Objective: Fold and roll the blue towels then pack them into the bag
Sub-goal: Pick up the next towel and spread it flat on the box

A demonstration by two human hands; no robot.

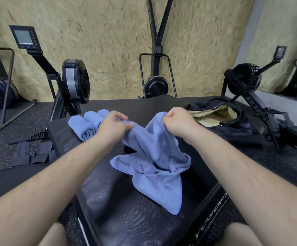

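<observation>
Cloth is hanging between both hands as I am watching through the head camera. The loose blue towel (154,157) is being held up by its top edge. The left hand (114,126) is pinching one stretch of that edge, though it is blurring a little. The right hand (177,121) is gripping a bunched corner, with fingers curling round the fabric.

The held edge is running left to right across the short gap between the hands, which are sitting near each other, so the fabric is sagging into a twisted fold. Below them the towel is draping back towards the person. Its lower part is lying crumpled on the black padded box (126,210), with one corner pointing at the near edge.

I am judging that the coming move is turning on that slack edge. The hands are needing to draw apart along the left-right line until the towel is hanging flat, and only then lay it down for folding.

Two rolled towels (88,126) are lying side by side at the far left of the box, just behind the left hand, which is covering part of one. The bag (236,128) is sitting open at the far right, nearer the right hand and apart from the towel.
</observation>
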